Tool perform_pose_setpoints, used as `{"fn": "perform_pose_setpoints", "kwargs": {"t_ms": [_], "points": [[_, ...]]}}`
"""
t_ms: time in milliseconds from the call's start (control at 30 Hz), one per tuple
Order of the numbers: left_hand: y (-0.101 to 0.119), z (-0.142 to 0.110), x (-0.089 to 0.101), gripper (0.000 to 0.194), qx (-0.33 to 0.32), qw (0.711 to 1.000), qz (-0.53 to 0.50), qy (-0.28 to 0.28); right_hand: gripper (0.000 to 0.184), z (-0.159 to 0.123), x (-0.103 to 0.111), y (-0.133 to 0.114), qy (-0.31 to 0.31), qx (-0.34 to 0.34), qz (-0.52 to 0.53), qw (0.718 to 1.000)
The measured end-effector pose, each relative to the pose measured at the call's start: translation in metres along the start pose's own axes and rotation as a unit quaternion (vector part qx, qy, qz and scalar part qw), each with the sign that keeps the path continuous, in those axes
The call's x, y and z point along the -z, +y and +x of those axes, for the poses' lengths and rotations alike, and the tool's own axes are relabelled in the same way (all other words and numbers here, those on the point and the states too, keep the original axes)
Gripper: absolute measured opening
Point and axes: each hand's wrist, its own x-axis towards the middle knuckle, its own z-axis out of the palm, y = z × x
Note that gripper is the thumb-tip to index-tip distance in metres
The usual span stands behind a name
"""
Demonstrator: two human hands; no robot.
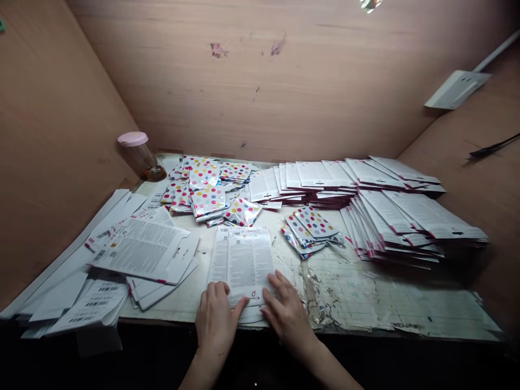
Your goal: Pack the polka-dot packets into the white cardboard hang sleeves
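A flat white printed card envelope (251, 265) lies in front of me, partly over another printed sheet (218, 257). My left hand (217, 314) rests at its lower left corner, fingers bent and thumb apart along the bottom edge. My right hand (287, 310) touches the lower right edge with its fingers spread. Beneath the envelope's lower edge another white piece shows between the hands. To the right of the envelope lies a small pile of polka-dot packets (312, 223).
More polka-dot packets (205, 176) are heaped at the back left, beside a tilted clear cup (140, 157) with a pink lid. Loose printed envelopes (142, 249) cover the left side. Stacked envelopes (406, 216) fill the back right. Wooden walls (252, 108) enclose the worn table (365, 303).
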Motion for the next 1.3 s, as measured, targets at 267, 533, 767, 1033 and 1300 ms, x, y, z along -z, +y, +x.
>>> {"fn": "perform_pose_setpoints", "kwargs": {"t_ms": [267,533,767,1033,1300], "points": [[-0.007,0.007,0.0,0.033,0.054,0.959,-0.251,-0.12,0.047,0.01,-0.002,-0.003,-0.007,0.047,-0.033,0.998],[-0.005,0.026,0.021,0.078,0.09,0.955,-0.28,0.03,0.043,0.084,0.055,0.066,0.128,0.114,-0.098,0.98],[-0.017,0.04,0.0,0.066,0.095,0.994,-0.047,0.035,0.038,0.209,0.14,0.185,0.071,-0.167,-0.094,0.979],[-0.012,0.026,0.013,0.054,0.16,0.727,-0.662,0.088,0.043,0.106,0.082,0.037,-0.052,-0.183,0.15,0.97],[0.027,0.0,-0.005,0.061,0.144,0.637,-0.757,0.026,0.055,0.042,0.035,-0.034,0.076,-0.418,0.742,0.519]]}}
